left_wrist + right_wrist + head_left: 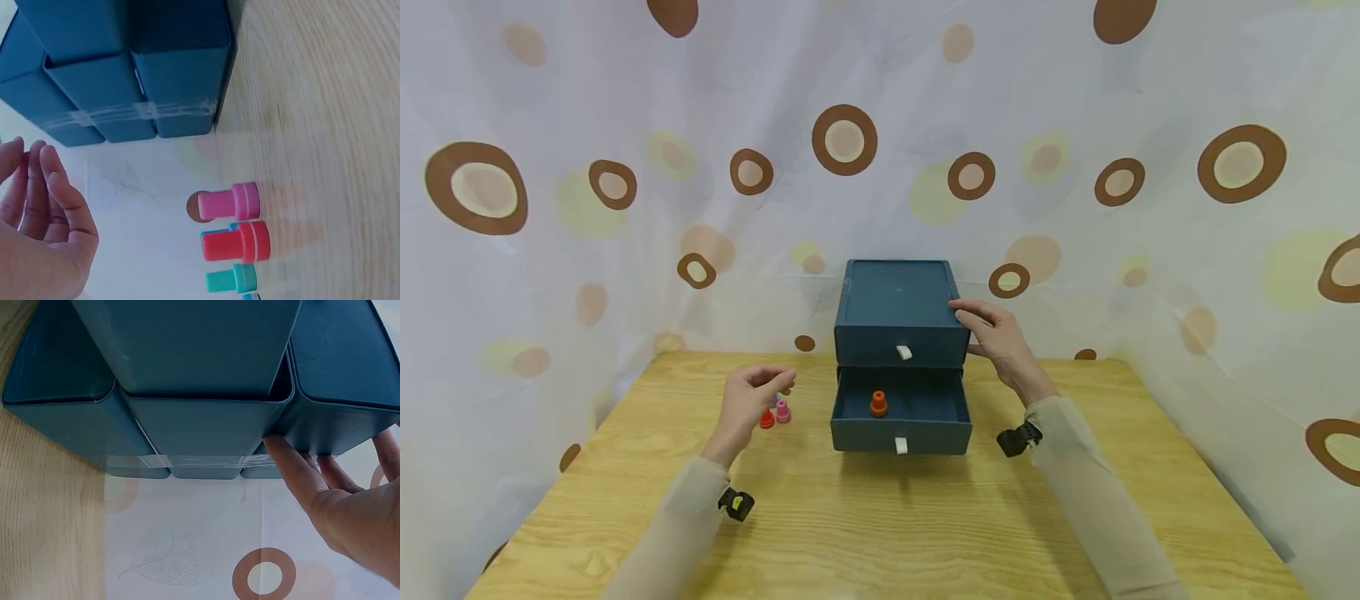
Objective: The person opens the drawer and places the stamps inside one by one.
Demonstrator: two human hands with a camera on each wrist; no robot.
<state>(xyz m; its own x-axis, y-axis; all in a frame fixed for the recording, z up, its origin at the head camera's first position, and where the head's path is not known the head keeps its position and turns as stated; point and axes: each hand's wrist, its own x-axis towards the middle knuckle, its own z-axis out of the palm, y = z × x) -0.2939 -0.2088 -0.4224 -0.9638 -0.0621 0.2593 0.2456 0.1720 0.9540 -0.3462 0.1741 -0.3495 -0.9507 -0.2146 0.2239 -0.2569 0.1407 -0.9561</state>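
Observation:
A dark blue drawer cabinet [898, 293] stands at the back of the table with a drawer [861, 435] pulled out below its top one. In that drawer an orange toy stamp [878, 405] stands upright. My right hand [997, 337] touches the cabinet's upper right side, fingers spread along its side and edge. My left hand [751, 402] hovers left of the cabinet, fingers loosely bent, nothing visible between them. Near it on the table stand a red stamp [236, 243], a pink stamp [229, 202] and a teal stamp [231, 279]. Blue pieces show partly behind and below the red one.
The wooden table [880, 525] reaches back to a patterned curtain [898, 208]. Clear tape [150, 110] runs across the side of the stacked cabinet units. The top drawer, with a white pull tab [905, 352], is closed.

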